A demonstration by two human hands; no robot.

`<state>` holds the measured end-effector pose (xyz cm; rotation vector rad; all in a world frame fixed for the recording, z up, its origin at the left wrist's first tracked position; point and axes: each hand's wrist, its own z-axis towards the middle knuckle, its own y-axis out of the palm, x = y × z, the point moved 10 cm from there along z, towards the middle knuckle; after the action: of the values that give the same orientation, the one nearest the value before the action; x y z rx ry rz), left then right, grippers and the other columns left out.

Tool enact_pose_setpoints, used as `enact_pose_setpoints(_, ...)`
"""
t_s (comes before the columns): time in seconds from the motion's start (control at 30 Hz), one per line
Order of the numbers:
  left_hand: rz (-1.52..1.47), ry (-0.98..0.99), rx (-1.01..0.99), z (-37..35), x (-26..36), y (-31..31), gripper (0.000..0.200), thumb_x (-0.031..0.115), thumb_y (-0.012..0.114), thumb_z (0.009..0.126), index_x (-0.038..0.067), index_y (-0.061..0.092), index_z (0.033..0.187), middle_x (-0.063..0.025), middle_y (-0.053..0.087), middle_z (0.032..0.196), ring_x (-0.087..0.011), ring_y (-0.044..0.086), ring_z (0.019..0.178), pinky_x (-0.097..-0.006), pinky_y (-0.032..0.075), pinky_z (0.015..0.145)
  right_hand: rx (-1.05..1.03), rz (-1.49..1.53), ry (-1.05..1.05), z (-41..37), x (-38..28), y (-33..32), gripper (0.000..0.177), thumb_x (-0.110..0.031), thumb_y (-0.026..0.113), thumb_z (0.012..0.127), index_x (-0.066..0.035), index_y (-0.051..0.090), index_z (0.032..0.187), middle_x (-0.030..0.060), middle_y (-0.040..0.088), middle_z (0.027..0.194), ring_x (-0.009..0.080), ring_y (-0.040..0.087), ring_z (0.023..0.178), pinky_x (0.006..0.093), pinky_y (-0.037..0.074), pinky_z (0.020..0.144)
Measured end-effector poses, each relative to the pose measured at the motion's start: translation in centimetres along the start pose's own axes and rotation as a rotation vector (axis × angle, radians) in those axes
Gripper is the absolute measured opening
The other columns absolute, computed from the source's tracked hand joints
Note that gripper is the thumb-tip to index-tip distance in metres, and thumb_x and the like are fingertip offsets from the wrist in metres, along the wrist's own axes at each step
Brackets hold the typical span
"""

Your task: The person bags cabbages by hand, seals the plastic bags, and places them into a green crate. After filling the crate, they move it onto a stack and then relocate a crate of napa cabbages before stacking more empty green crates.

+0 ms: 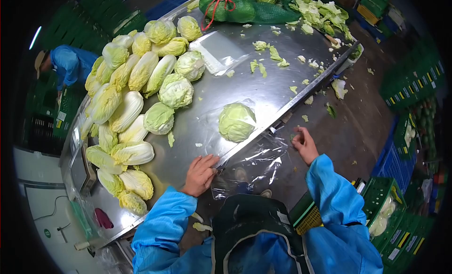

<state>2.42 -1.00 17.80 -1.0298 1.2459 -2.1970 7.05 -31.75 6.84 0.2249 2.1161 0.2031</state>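
Observation:
A round cabbage rests near the front edge of the metal table, on what looks like clear film. Crinkled clear plastic film hangs over that edge between my hands. My left hand lies at the edge, left of the cabbage, its fingers together on the film's left side. Off the table to the right, my right hand is closed in a pinch at the film's right side; its fingertips partly hide the film. A stack of flat clear plastic sheets lies behind the cabbage.
Many napa cabbages and several round cabbages are piled on the left. A green net bag and loose leaves lie at the back. Green crates stand right. A person in blue bends at the far left.

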Motion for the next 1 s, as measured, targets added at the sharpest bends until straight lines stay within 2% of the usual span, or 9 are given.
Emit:
enact_pose_setpoints(0.1, -0.028, -0.009, -0.024, 0.2, 0.0, 0.2, 0.015, 0.005, 0.066, 0.070, 0.008, 0.054, 0.078, -0.0076, 0.057, 0.116, -0.0258, 0.051, 0.112, -0.0434, 0.036, 0.095, 0.010, -1.373, -0.908, -5.5, -6.9, 5.3, 0.066, -0.002, 0.065, 0.070, -0.013, 0.037, 0.129, 0.0139, 0.046, 0.120, 0.0274, 0.046, 0.112, 0.0422, 0.037, 0.089)
enact_pose_setpoints(0.13, -0.027, -0.015, -0.029, 0.1, -0.2, 0.3, 0.015, 0.005, 0.066, 0.070, 0.008, 0.054, 0.078, -0.0076, 0.057, 0.116, -0.0258, 0.051, 0.112, -0.0434, 0.036, 0.095, -0.177, -1.400, -0.808, -4.7, -5.0, 6.0, 0.073, -0.003, 0.067, 0.068, -0.016, 0.035, 0.132, 0.0115, 0.028, 0.140, 0.0305, 0.028, 0.128, 0.0457, 0.027, 0.099)
enact_pose_setpoints(0.3, -0.045, 0.030, -0.121, 0.7, -0.7, 0.7, 0.013, 0.006, 0.062, 0.078, 0.006, 0.051, 0.084, -0.0085, 0.058, 0.114, -0.0280, 0.052, 0.111, -0.0400, 0.039, 0.090, -0.432, -1.346, -1.070, -4.1, -5.6, 10.8, 0.052, -0.007, 0.062, 0.075, -0.017, 0.048, 0.124, 0.0065, 0.037, 0.136, 0.0269, 0.034, 0.126, 0.0464, 0.028, 0.101)
enact_pose_setpoints(0.33, -0.040, 0.031, -0.122, 0.7, -1.1, 0.7, 0.013, 0.006, 0.062, 0.078, 0.006, 0.051, 0.084, -0.0085, 0.058, 0.114, -0.0280, 0.052, 0.111, -0.0400, 0.039, 0.090, -0.510, -1.171, -0.964, -2.6, -5.0, 10.3, 0.040, -0.009, 0.059, 0.079, -0.015, 0.053, 0.118, 0.0067, 0.045, 0.130, 0.0263, 0.038, 0.123, 0.0467, 0.028, 0.100)
enact_pose_setpoints(0.4, -0.623, -0.513, -0.076, -0.5, -6.6, 2.2, 0.009, 0.012, 0.052, 0.088, 0.004, 0.048, 0.086, -0.0115, 0.063, 0.103, -0.0252, 0.060, 0.095, -0.0333, 0.044, 0.081, -0.447, -0.926, -0.836, -0.9, -6.4, 10.3, 0.020, -0.018, 0.048, 0.089, -0.005, 0.062, 0.096, 0.0092, 0.064, 0.098, 0.0223, 0.058, 0.099, 0.0416, 0.039, 0.092)
enact_pose_setpoints(0.53, -0.886, -0.681, 0.175, 0.7, -10.3, 2.9, 0.022, 0.019, 0.039, 0.094, 0.002, 0.046, 0.083, -0.0141, 0.065, 0.078, -0.0161, 0.062, 0.069, -0.0288, 0.047, 0.068, -0.260, -0.425, -0.341, 5.2, -4.9, 9.0, 0.037, -0.026, 0.043, 0.094, 0.003, 0.056, 0.074, 0.0093, 0.061, 0.064, 0.0119, 0.060, 0.062, 0.0286, 0.049, 0.062)
enact_pose_setpoints(0.8, -1.259, -1.087, 0.176, 0.2, -13.3, 6.7, 0.021, 0.020, 0.042, 0.093, 0.002, 0.046, 0.081, -0.0113, 0.058, 0.065, -0.0171, 0.059, 0.055, -0.0264, 0.049, 0.052, 0.067, -0.392, -0.030, 9.0, -1.1, 8.8, 0.051, -0.042, 0.041, 0.091, 0.000, 0.054, 0.066, 0.0094, 0.051, 0.050, 0.0179, 0.054, 0.044, 0.0310, 0.044, 0.050)
enact_pose_setpoints(0.97, -0.531, -0.939, 0.374, 4.1, -12.1, -2.9, 0.028, 0.012, 0.062, 0.079, 0.003, 0.048, 0.102, -0.0134, 0.057, 0.107, -0.0210, 0.055, 0.091, -0.0296, 0.045, 0.073, 0.243, -0.609, -0.103, 9.5, -1.0, 8.4, 0.052, -0.044, 0.042, 0.090, 0.002, 0.061, 0.075, 0.0141, 0.056, 0.058, 0.0243, 0.057, 0.058, 0.0387, 0.043, 0.061)
enact_pose_setpoints(1.0, -0.327, -0.600, 0.448, 7.9, -9.0, -6.9, 0.031, 0.011, 0.062, 0.076, 0.003, 0.048, 0.104, -0.0153, 0.054, 0.110, -0.0241, 0.052, 0.098, -0.0327, 0.042, 0.080, 0.238, -0.577, -0.090, 9.5, -0.9, 8.3, 0.052, -0.044, 0.042, 0.089, 0.002, 0.061, 0.074, 0.0141, 0.056, 0.058, 0.0238, 0.057, 0.057, 0.0380, 0.043, 0.060)
